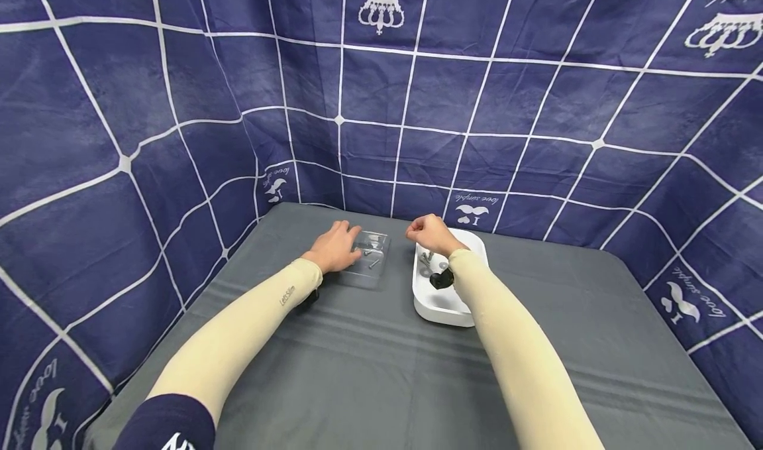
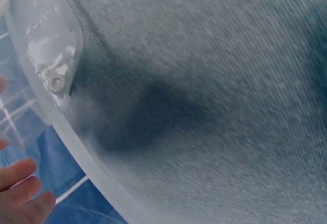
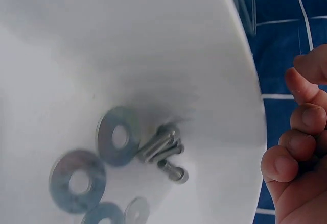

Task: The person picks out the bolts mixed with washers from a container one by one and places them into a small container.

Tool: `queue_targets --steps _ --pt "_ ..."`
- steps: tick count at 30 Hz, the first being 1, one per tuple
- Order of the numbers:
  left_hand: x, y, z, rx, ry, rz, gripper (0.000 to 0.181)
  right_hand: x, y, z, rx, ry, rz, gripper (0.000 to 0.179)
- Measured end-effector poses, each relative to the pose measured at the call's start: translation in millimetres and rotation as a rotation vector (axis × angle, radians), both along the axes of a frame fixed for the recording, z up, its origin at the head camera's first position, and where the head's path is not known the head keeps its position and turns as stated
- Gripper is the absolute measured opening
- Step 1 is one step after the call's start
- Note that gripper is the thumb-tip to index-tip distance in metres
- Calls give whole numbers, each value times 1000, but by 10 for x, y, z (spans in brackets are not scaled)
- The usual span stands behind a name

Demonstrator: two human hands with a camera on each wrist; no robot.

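A clear plastic box with compartments lies at the left, with small screws in it. My left hand is at its left side, fingers spread and relaxed, gripping nothing I can see. In the left wrist view a ring-shaped piece shows through the clear plastic. My right hand is over the far left part of a white tray. Its fingers are curled, the thumb close to the index fingertip; no object shows between them. Inside the tray are several flat washers and some socket-head bolts.
Both containers stand on a grey cloth-covered table, with a gap between them. Blue curtains with white lines hang behind and at both sides. A black wrist camera hangs over the tray.
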State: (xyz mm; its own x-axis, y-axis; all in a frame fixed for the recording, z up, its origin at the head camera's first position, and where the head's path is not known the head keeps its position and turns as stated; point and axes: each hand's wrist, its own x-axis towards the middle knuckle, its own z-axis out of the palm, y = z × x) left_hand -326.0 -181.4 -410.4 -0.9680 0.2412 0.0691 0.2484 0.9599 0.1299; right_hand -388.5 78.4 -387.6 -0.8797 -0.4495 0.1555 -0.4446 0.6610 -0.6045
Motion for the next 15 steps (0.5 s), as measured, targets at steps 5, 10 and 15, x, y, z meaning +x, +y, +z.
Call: queue_targets --steps 5,10,15 --pt "-22 99 34 -13 16 -30 62 4 120 18 8 -12 -25 22" --pt "-38 185 52 -27 34 -38 62 8 212 20 9 -15 -31 20" --pt "-41 255 63 -25 60 -59 60 3 275 1 13 -8 -45 17"
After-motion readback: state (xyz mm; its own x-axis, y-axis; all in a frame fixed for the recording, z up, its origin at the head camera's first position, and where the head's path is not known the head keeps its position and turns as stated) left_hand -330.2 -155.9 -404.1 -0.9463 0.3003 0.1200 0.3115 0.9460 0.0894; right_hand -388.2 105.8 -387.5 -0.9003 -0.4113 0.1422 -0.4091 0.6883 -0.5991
